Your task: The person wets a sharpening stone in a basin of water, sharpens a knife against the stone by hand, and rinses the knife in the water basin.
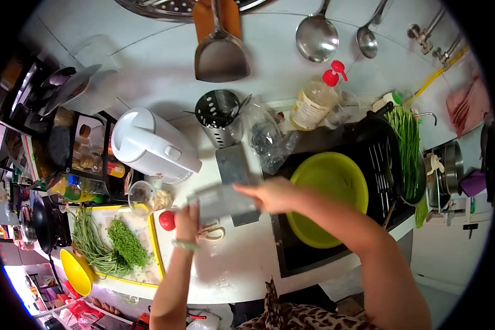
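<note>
A cleaver (pixel 223 203), its wide blade smeared by motion, lies across a dark grey sharpening stone (pixel 231 164) on the white counter. My right hand (pixel 278 196) is closed around the handle end, over the sink's left edge. At the opposite end of the blade, my left hand (pixel 187 223) grips or presses the metal with its fingers; their exact hold is blurred. A round red tomato (pixel 166 220) sits just left of that hand. Scissors with pale handles (pixel 212 231) lie partly hidden under the blade.
A yellow-green basin (pixel 328 165) stands in the black sink (pixel 283 258). Left are a white kettle (pixel 154 146), a clear cup (pixel 142 198) and a yellow-edged board (pixel 157 247) with chopped greens. Behind stand a perforated utensil holder (pixel 220 115) and a red-pump bottle (pixel 312 107).
</note>
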